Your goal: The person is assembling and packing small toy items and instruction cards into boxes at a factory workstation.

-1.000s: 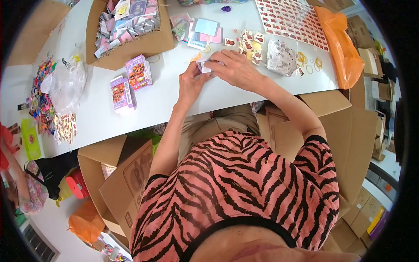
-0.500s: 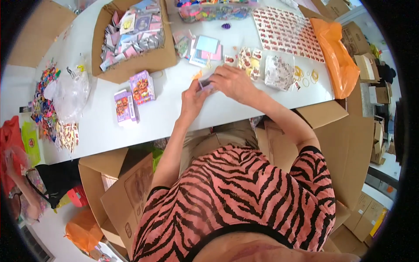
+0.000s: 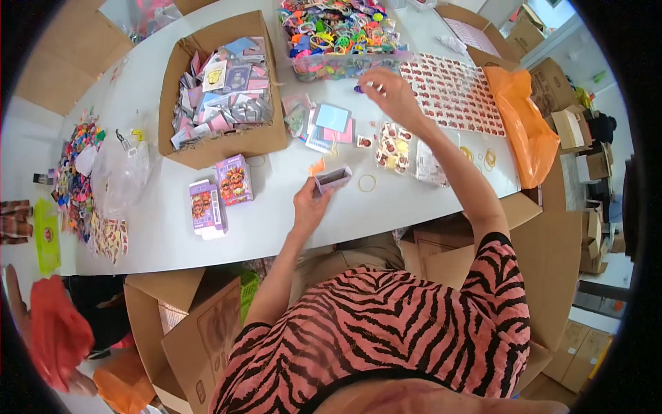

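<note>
My left hand [image 3: 310, 208] is closed on a small lilac carton [image 3: 334, 181], holding it by its near left side. The carton's open end faces up. Away across the table, my right hand [image 3: 394, 96] has its fingers curled around a small dark purple piece [image 3: 358, 89], which they partly cover. Flat blue and pink cards [image 3: 332, 119] lie between the hands and a big cardboard box. Two printed purple cartons [image 3: 235, 181] stand to the left. Beside my left hand lie a small orange scrap [image 3: 317, 166] and a yellowish rubber band [image 3: 367, 183].
A cardboard box [image 3: 224, 148] of small packets stands at the back left, beside a clear tub [image 3: 345, 67] of colourful trinkets. Sticker sheets [image 3: 455, 96], clear containers [image 3: 393, 148] and an orange bag [image 3: 524, 131] occupy the right. Another person in red [image 3: 58, 331] is at lower left.
My right hand has left the lilac carton and reached forward to the purple piece. The carton remains in my left hand, its opening now visible. The view has shifted, showing more of the table's far side.
</note>
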A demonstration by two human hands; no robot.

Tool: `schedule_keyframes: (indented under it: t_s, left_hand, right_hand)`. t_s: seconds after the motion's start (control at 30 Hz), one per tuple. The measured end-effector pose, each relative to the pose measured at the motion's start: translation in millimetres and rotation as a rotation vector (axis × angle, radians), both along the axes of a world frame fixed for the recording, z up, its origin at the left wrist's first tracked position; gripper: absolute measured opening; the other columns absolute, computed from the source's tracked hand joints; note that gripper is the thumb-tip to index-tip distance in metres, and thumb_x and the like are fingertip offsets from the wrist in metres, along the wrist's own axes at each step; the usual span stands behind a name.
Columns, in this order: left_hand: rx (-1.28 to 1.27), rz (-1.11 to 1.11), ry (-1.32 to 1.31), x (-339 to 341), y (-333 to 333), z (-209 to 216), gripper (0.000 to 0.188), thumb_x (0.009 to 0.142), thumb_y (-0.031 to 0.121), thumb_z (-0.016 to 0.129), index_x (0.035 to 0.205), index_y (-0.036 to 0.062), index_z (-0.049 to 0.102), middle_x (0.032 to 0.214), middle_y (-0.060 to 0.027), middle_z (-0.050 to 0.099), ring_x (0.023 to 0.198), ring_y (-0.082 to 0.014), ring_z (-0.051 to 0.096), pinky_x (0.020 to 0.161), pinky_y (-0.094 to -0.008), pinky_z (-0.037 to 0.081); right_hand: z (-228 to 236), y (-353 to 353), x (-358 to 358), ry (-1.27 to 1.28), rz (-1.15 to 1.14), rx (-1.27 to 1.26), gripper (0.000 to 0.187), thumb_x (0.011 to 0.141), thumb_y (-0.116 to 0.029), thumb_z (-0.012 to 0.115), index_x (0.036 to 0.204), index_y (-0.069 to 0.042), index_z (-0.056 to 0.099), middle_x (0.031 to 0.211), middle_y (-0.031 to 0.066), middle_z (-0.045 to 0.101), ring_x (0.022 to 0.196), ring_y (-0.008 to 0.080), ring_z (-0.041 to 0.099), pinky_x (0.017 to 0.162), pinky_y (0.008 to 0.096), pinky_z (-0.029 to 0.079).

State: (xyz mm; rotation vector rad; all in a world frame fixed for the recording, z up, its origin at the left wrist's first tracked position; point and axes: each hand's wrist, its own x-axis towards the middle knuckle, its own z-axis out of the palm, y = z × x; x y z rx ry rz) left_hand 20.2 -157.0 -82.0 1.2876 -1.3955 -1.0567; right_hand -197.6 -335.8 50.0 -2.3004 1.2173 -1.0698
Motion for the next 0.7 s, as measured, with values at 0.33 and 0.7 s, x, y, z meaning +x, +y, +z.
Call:
schedule_keyframes:
  t_s: [0.33, 0.7]
  left_hand:
    - [-0.101, 0.060, -0.007, -6, -2, -2, 0.020, 0.080, 0.008, 0.067, 0.094, -0.0012, 0.056, 0.084, -0.0169, 0.064, 0.076, -0.0291, 0.066, 0.067, -0.0349, 0.052]
    - [-0.031, 0.066, -0.020, -6, 0, 6, 0.024, 0.081, 0.006, 0.066, 0.102, -0.0012, 0.059, 0.092, -0.0131, 0.067, 0.083, -0.0189, 0.066, 0.075, -0.0301, 0.051]
  right_hand:
    - [3, -151, 10, 0.176, -0.111, -0.180, 0.021, 0.082, -0.017, 0.061, 0.101, -0.007, 0.066, 0.097, 0.0135, 0.065, 0.084, 0.0310, 0.063, 0.077, 0.0389, 0.050]
    - [-19, -215, 73, 0.477, -0.110, -0.345, 0.030, 0.079, -0.018, 0.062, 0.108, -0.010, 0.064, 0.104, 0.0136, 0.064, 0.099, 0.0315, 0.059, 0.087, 0.0449, 0.047]
